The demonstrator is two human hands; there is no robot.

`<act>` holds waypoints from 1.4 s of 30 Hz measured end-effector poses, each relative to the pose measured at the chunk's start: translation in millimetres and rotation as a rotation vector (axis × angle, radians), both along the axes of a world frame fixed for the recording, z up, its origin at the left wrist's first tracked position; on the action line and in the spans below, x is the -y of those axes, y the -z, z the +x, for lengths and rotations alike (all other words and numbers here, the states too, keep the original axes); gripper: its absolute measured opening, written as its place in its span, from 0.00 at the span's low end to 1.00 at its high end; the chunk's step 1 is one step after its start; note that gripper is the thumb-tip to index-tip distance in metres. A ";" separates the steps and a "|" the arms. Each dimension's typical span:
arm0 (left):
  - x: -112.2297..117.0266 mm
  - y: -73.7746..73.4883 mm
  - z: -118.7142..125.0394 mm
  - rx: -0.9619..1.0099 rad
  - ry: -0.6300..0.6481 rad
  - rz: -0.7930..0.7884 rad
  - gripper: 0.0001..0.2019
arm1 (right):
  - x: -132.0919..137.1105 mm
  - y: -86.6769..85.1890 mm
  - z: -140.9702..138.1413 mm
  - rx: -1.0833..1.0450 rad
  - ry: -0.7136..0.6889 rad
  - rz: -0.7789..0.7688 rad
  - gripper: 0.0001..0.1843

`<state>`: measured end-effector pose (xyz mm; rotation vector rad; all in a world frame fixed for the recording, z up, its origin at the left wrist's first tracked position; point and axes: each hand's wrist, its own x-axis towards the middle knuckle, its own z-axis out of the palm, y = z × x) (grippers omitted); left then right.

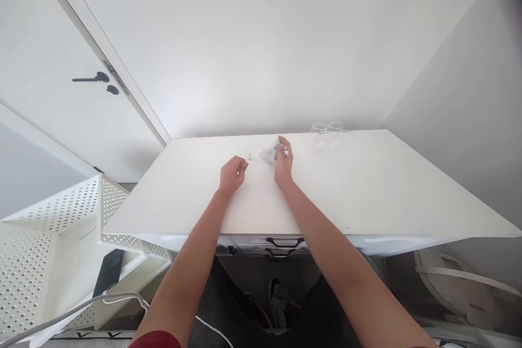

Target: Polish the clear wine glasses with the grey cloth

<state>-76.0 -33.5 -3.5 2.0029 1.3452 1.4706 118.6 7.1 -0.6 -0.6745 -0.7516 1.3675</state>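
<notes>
My left hand [233,174] is closed in a pinch at the left end of a clear glass [256,153], held low over the white cabinet top. The glass is faint against the white, so its full outline is hard to make out. At its right end, my right hand [284,160] grips a crumpled whitish cloth [268,154], which touches the glass. Part of the cloth sticks out between the fingers. To the right of this hand, several clear glasses [335,127] stand grouped near the back edge.
The white cabinet top [183,196] meets the wall behind. Black drawer handles [284,242] are on its front. At left are a perforated white rack [77,201], a dark flat object [108,272] and a door with a black handle [90,78]. A pale cable [118,296] runs at lower left.
</notes>
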 end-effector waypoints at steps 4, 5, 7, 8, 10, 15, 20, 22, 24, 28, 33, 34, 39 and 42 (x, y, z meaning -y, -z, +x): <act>1.6 -4.2 1.0 0.274 0.267 -0.222 0.18 | -10.9 2.3 0.7 -0.218 0.061 -0.004 0.26; 1.7 -5.0 2.2 0.313 0.310 -0.271 0.19 | -9.8 1.0 -0.8 -0.241 -0.060 0.001 0.25; 1.8 -6.2 5.0 0.340 0.354 -0.327 0.20 | -3.5 -3.3 -4.6 -0.247 -0.291 0.024 0.22; 1.8 -6.6 6.5 0.341 0.366 -0.342 0.20 | 0.7 -6.0 -6.4 -0.243 -0.376 0.037 0.21; 1.8 -6.9 8.7 0.343 0.372 -0.347 0.21 | 9.2 -11.5 -8.8 -0.238 -0.468 0.062 0.19; -1.0 -3.9 7.5 0.431 0.224 -0.321 0.20 | 19.8 -20.0 -7.0 -0.228 -0.559 0.050 0.24; -7.3 3.6 2.4 0.457 0.011 -0.303 0.18 | 7.2 -9.6 -7.2 -0.245 -0.532 -0.069 0.20; -9.3 6.3 0.6 0.432 -0.056 -0.276 0.16 | -2.4 -2.3 -7.9 -0.290 -0.366 -0.144 0.11; -10.4 8.0 -0.5 0.391 -0.102 -0.256 0.15 | -10.0 2.8 -7.5 -0.322 -0.160 -0.210 0.04; -9.8 7.9 0.6 0.260 -0.175 -0.221 0.12 | -6.7 -1.5 -4.3 -0.231 0.139 -0.052 0.06; -8.2 7.0 3.7 0.042 -0.093 -0.150 0.12 | 17.4 -17.5 -5.8 0.347 -0.041 0.382 0.12; -8.1 7.2 3.6 0.003 -0.074 -0.123 0.12 | 19.8 -18.7 -7.0 0.466 -0.128 0.444 0.10; -6.3 7.1 1.9 -0.090 -0.024 -0.008 0.10 | 19.9 -18.7 -7.7 0.738 -0.199 0.631 0.07; -3.5 5.5 1.7 -0.133 0.035 -0.006 0.09 | 19.8 -21.1 -2.3 0.670 -0.088 0.575 0.18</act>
